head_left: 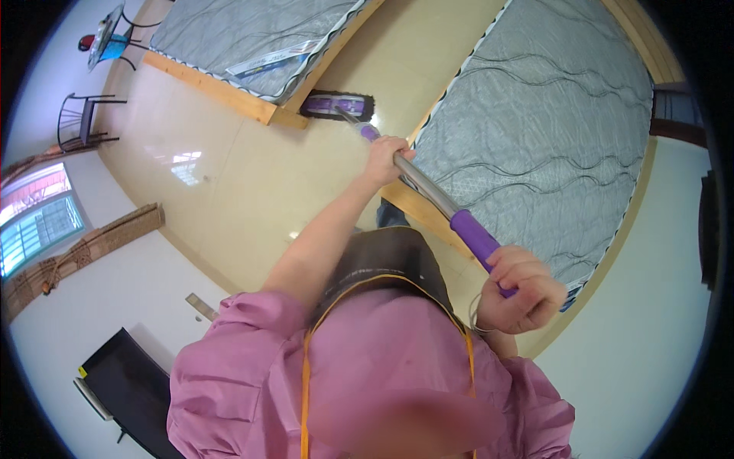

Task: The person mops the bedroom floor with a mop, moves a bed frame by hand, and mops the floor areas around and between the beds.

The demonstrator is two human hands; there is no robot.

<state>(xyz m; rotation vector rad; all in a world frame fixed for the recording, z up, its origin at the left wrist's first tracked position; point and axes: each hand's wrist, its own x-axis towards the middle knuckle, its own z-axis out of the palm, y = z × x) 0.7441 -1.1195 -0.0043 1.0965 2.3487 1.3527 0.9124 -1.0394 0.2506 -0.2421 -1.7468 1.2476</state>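
Observation:
A flat mop with a metal pole (pixel 428 190) and purple grips runs from my body out to its purple head (pixel 339 105), which lies on the tan floor by the corner of the far bed's wooden frame. My left hand (pixel 384 158) is wrapped around the pole high up, close to the small purple collar. My right hand (pixel 518 289) is closed around the purple grip at the near end of the pole, just over the edge of the near bed.
Two beds with grey quilted mattresses (pixel 535 130) on wooden frames (pixel 222 86) flank a strip of tan floor (pixel 229 183). A black metal chair (pixel 84 122) and a small table stand far left. A window is at left, a dark screen at lower left.

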